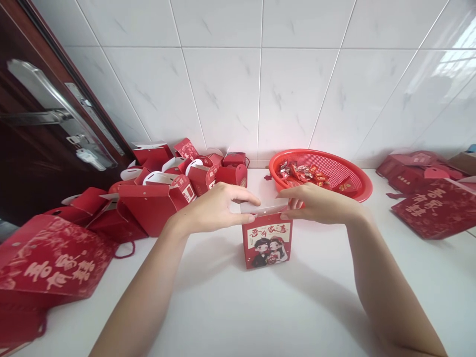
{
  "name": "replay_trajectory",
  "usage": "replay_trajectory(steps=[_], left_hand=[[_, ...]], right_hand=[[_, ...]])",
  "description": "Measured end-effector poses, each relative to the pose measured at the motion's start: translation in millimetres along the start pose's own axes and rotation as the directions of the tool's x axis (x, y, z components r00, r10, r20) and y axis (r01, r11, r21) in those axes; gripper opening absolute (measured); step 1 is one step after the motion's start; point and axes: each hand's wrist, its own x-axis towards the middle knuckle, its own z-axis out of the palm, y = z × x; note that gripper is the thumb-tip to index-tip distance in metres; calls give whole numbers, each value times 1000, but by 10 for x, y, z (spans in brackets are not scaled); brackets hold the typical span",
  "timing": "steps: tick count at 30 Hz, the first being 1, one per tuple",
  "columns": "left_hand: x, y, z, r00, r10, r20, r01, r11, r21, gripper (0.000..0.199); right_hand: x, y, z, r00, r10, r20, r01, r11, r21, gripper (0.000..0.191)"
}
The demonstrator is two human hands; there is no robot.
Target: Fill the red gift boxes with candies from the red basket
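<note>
A small red paper gift box (267,243), printed with a cartoon bride and groom and gold characters, stands upright on the white tabletop (238,317). My left hand (219,208) holds the left end of its top edge, thumb in front and fingers behind. At the right end of that edge, my right hand (316,203) grips it in the same way, thumb toward me. White inner card shows between the two hands at the box's top. The fingertips behind the edge are partly hidden.
Behind my right hand sits a red plastic basket (357,173) with wrapped sweets. Several red boxes (143,208) crowd the left side, near a dark door (33,119) with keys in its lock. More red bags or boxes (439,208) lie at the right. A tiled wall (223,89) closes the back.
</note>
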Motion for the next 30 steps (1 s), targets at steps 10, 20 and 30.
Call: replay_trajectory(steps=[10, 20, 30], left_hand=[[81, -92, 75, 998, 14, -55, -15, 1000, -13, 30], [107, -60, 116, 999, 46, -26, -43, 992, 121, 27], [144, -90, 159, 998, 63, -16, -62, 995, 83, 26]], right_hand=[[168, 38, 133, 998, -22, -54, 24, 999, 22, 26], [186, -3, 170, 994, 1, -112, -7, 999, -52, 27], [100, -22, 93, 999, -22, 43, 22, 1000, -2, 20]])
